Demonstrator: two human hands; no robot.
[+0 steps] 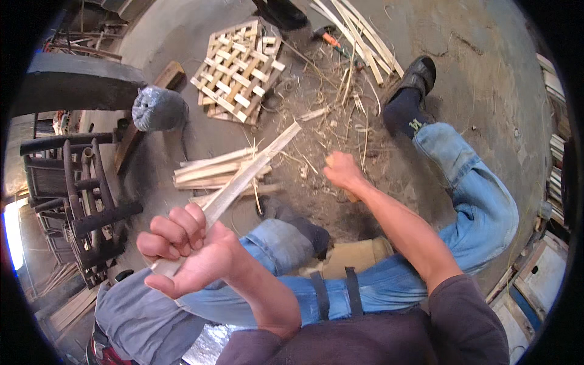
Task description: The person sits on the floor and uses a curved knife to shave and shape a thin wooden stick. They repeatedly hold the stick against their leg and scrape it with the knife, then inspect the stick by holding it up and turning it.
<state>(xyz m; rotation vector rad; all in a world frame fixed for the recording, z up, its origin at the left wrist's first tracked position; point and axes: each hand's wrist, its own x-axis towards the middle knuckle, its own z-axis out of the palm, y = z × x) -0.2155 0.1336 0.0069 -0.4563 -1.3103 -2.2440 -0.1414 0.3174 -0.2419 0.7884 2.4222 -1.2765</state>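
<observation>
My left hand (pixel 188 249) is closed around the near end of a long, flat bamboo strip (pixel 246 173). The strip slants up and away to the right, its far end over the shavings on the floor. My right hand (pixel 344 171) makes a fist a little right of the strip and apart from it. A small brownish bit shows below that fist, but what it grips is mostly hidden. Under the strip lies a small pile of split bamboo pieces (pixel 210 176).
Woven bamboo panels (pixel 234 79) lie stacked farther off. Long loose strips (pixel 359 33) and an orange-handled tool (pixel 331 40) are at the far side. Curly shavings (pixel 310 152) litter the floor. Dark metal frames (pixel 85 188) and a grey-wrapped beam end (pixel 159 109) stand left.
</observation>
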